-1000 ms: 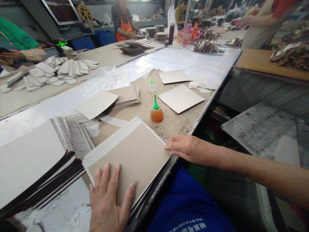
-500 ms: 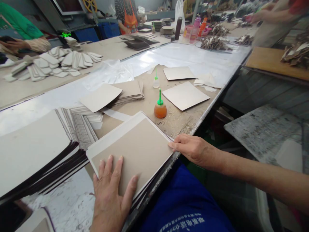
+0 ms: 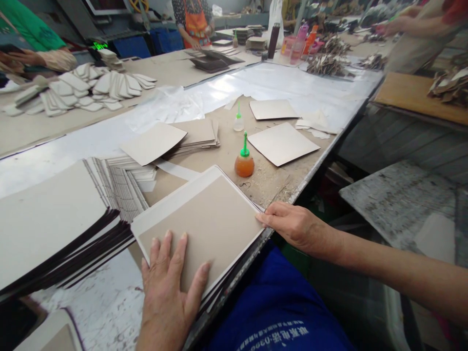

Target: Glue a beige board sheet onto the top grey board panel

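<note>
A beige sheet with a white border (image 3: 215, 209) lies on top of a small stack at the table's front edge. Flat on its lower left part rests my left hand (image 3: 170, 287), fingers spread. My right hand (image 3: 292, 224) is closed at the sheet's right corner, thumb on top, pinching it; the fingers beneath are hidden. Just beyond stands a round bottle of orange liquid (image 3: 244, 165) with a green nozzle. Behind it is a smaller clear bottle (image 3: 238, 124) with a green tip. Two pale panels (image 3: 283, 144) lie to their right.
Large stacked white panels with dark edges (image 3: 47, 219) stand at left. Farther back lie a stack of beige sheets (image 3: 197, 134), clear plastic film (image 3: 171, 107) and a heap of white pieces (image 3: 84, 87). The table edge (image 3: 310, 170) runs diagonally at right. Other people work around the tables.
The view has shifted very slightly. Both hands keep the same places on the sheet. At the far table, the person in the orange apron has moved a little.
</note>
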Demonstrator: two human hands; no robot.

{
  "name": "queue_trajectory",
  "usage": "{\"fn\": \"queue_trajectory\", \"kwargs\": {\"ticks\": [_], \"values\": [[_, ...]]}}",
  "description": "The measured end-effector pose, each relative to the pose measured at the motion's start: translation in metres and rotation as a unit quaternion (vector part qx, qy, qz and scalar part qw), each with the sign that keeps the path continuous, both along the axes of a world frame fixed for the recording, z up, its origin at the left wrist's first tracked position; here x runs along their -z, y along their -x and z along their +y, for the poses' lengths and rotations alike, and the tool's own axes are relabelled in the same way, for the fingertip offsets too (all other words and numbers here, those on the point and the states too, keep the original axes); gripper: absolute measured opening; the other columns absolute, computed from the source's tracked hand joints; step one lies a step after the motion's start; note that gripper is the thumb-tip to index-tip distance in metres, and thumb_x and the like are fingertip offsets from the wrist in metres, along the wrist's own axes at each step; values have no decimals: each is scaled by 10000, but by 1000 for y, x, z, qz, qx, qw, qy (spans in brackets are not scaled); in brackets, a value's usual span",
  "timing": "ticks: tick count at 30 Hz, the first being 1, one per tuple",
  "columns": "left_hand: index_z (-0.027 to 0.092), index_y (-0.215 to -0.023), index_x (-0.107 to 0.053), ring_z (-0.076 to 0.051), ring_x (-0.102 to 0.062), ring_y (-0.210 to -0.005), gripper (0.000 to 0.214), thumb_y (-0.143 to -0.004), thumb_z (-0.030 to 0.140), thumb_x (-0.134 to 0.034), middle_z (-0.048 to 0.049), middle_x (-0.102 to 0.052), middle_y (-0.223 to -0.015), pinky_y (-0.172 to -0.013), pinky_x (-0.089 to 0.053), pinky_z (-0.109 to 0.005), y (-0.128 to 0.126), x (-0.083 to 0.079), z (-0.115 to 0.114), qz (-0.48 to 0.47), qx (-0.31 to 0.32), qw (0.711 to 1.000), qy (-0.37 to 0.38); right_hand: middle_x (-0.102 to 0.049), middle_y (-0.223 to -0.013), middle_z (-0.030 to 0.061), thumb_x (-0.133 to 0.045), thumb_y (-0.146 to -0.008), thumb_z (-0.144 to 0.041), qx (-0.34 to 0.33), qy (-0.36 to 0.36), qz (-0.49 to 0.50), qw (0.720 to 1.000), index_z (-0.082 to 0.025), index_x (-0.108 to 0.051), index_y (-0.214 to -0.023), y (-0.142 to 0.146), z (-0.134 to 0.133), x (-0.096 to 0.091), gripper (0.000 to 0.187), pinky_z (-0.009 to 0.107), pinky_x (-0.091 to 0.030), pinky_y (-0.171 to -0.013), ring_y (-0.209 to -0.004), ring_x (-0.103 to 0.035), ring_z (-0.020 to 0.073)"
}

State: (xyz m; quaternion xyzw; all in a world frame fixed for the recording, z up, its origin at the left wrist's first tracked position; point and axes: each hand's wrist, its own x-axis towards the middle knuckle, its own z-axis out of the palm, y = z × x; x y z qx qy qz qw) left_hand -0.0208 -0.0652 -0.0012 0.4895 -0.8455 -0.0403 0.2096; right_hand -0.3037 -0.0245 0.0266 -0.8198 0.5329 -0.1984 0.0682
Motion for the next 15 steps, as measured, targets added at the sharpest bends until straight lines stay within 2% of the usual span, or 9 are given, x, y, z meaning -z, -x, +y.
{"fn": "queue_trajectory", "kwargs": {"ticks": [5,9,15], "values": [[173,-1290,-438,-335,-251,-1339,437,-874,306,-449,-188,-380,-1399,-1007,-288,-635,-8,2,-5,-14,20,1000,-5,-574,-853,88,-375,-929,-151,-3,-4,-11,1000,-124,-594,-1045,1,1,1,250,259,-477,-690,-786,-530,160],[189,-1244,-503,-272,-311,-1323,379,-883,281,-432,-150,-445,-1363,-1032,-335,-550,-15,-1,-11,27,30,999,-19,-571,-871,81,-406,-926,-153,-5,-11,-22,1000,-140,-584,-1079,1,1,1,235,271,-474,-706,-805,-532,164],[110,-1270,-468,-248,-348,-1304,435,-881,303,-442,-140,-474,-1340,-1045,-349,-496,-15,-6,-13,23,17,999,-26,-556,-929,73,-436,-908,-121,-20,-35,-32,999,-171,-521,-1201,7,1,8,309,296,-480,-746,-858,-547,182]]}}
